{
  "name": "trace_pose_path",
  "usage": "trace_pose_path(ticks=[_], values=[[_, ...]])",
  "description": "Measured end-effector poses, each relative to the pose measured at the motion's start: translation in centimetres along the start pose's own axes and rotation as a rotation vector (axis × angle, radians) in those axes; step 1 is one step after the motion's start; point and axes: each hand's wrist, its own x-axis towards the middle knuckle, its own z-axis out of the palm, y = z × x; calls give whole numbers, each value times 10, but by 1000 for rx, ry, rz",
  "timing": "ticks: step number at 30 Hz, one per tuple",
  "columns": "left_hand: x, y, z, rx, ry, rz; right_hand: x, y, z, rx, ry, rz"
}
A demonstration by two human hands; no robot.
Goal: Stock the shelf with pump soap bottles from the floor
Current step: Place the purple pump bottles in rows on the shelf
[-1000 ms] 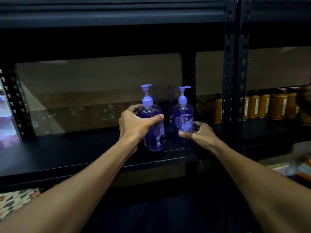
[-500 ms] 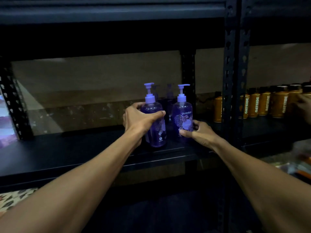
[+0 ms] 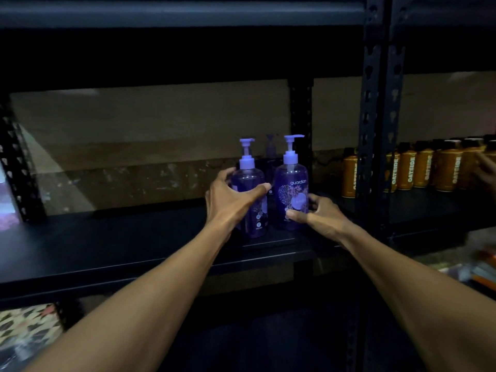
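Note:
Two purple pump soap bottles stand upright side by side on the black shelf board (image 3: pixel 107 248). My left hand (image 3: pixel 230 202) grips the left bottle (image 3: pixel 248 181) around its body, thumb across the front. The right bottle (image 3: pixel 291 183), labelled "guardian", is held low down by my right hand (image 3: pixel 319 216), thumb on its front label. Behind the pair, more pump bottles (image 3: pixel 270 151) stand in shadow, dim and partly hidden.
A black perforated upright (image 3: pixel 375 124) rises just right of the bottles. Beyond it, several orange bottles (image 3: pixel 429 170) line the neighbouring shelf, where another person's hand (image 3: pixel 487 173) shows at the frame edge. The upper shelf (image 3: pixel 161 12) hangs overhead. Patterned fabric (image 3: pixel 24 323) lies lower left.
Both hands have pushed the two bottles slightly deeper onto the shelf and closer together. The grips are unchanged.

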Motion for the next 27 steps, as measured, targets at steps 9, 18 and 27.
trace_pose_path(ticks=[9,18,27], values=[[-21,-35,-5,-43,-156,-118,3,5,2,52,15,-21],[-17,-45,-4,-112,-204,-96,4,8,4,78,15,-14],[-19,-45,-4,-109,-232,-98,2,6,5,103,23,-12]])
